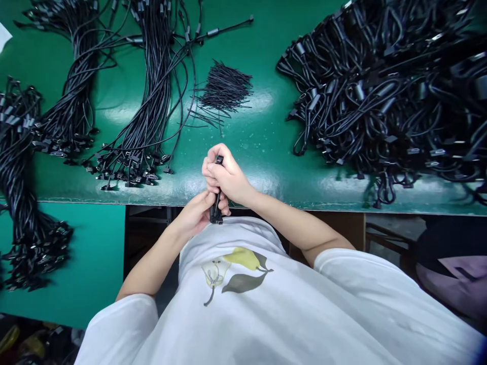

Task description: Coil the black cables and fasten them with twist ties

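Observation:
Both my hands meet in front of my body at the table's front edge, around one folded black cable (215, 214). My left hand (200, 210) grips its lower part, with connector ends sticking out towards me. Above it, my right hand (225, 175) is closed round the upper part, where a black connector shows between thumb and fingers. The fingers hide the middle of the cable. Beyond my hands lies a pile of short black ties (228, 87).
Bundles of straight black cables (154, 86) lie at the left, one bundle (23, 187) reaching onto a lower green surface (95, 253). A big heap of folded black cables (380, 101) covers the right of the green table (251, 137).

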The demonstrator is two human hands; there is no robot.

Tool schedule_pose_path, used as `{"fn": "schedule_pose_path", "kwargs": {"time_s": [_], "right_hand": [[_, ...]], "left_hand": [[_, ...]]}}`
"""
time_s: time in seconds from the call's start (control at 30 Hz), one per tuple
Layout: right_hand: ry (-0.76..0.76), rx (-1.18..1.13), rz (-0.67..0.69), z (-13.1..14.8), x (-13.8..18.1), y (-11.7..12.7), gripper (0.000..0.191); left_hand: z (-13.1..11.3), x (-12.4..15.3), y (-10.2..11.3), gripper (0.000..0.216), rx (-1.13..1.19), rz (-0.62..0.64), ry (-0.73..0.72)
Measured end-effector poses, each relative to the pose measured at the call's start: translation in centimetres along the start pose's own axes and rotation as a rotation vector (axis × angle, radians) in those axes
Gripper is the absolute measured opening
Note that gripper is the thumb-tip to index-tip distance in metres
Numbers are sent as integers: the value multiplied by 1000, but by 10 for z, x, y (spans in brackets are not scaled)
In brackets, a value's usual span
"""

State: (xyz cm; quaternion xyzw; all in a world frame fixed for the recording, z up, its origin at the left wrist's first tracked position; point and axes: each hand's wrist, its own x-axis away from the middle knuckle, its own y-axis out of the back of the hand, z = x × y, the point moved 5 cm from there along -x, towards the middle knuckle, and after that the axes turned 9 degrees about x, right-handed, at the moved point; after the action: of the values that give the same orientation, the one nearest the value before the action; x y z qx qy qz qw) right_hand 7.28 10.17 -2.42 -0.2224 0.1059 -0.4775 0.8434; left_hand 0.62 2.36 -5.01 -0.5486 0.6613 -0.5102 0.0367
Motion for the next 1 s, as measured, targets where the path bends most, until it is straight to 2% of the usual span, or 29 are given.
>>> {"fn": "schedule_pose_path", "kwargs": {"time_s": [0.13,0.27,0.43,0.57,0.73,0.83,0.93,1.0], "right_hand": [[-6,-34,149,7,-1,2,15],[15,-17,226,9,1,4,14],[-81,-57,195,-1,3,6,14],[-116,-84,138,-2,0,11,22],[-108,-34,22,1,-7,23,34],[-38,99,-19,-2,-5,29,36],[50,392,-7,-2,4,32,35],[96,556,60,4,8,35,34]], "left_hand": [[4,2,-4,34,188,15,54],[11,-1,-3,32,181,29,88],[19,-7,-7,37,126,34,119],[14,-8,-20,26,214,20,76],[11,-15,-21,19,239,-82,52],[14,-21,-7,22,127,-139,-34],[13,-22,10,34,-230,-174,-171],[10,-21,18,39,-481,-186,-216]]}}
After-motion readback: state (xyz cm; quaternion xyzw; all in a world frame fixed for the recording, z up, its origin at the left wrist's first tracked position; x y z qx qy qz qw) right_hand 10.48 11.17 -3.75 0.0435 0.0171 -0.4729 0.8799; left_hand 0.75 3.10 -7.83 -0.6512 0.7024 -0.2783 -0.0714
